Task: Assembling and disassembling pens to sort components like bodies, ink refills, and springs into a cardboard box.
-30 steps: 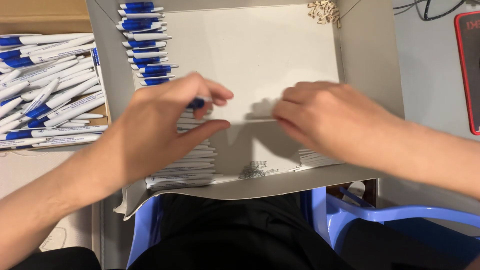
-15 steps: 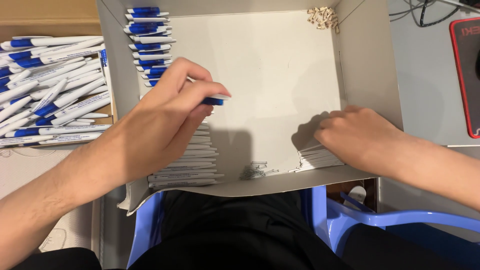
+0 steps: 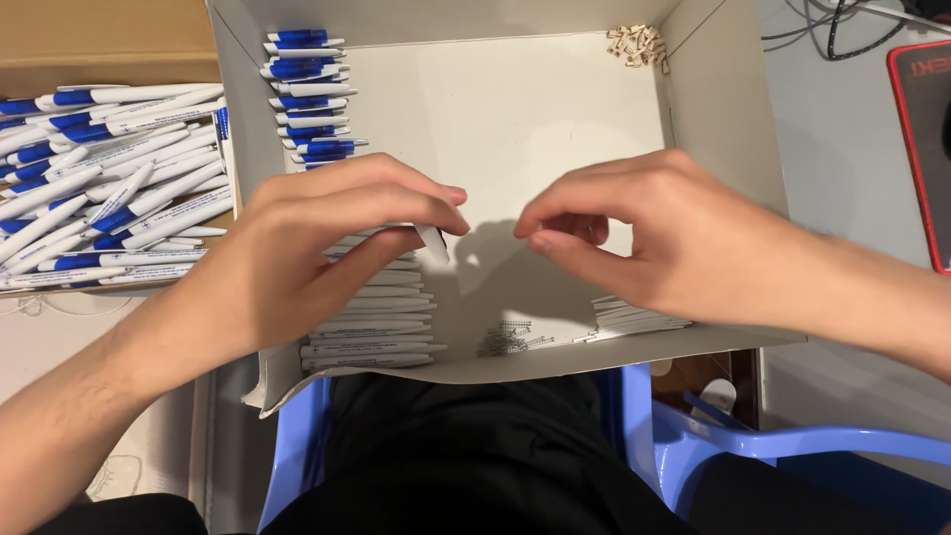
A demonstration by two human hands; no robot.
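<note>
My left hand (image 3: pixel 317 238) is shut on a white pen barrel (image 3: pixel 434 242), whose end pokes out between thumb and fingers. My right hand (image 3: pixel 674 238) hovers just right of it with thumb and forefinger pinched; anything between them is hidden. Both hands are over an open shallow cardboard box (image 3: pixel 718 129). Along the box's left side lies a row of blue-and-white pens (image 3: pixel 307 99), and below it a row of white barrels (image 3: pixel 371 332). A small heap of thin springs (image 3: pixel 510 339) and a stack of white parts (image 3: pixel 634 315) lie by the near wall.
A second box of several blue-and-white pens (image 3: pixel 99 178) sits to the left. Small tan pieces (image 3: pixel 639 45) lie in the box's far right corner. A red-edged device (image 3: pixel 921 149) and cables (image 3: pixel 842 25) are at right. A blue plastic chair (image 3: pixel 753 446) is below.
My right hand has risen from the white parts at the near right and come toward the left hand. The left hand now shows a white barrel end, not the blue end.
</note>
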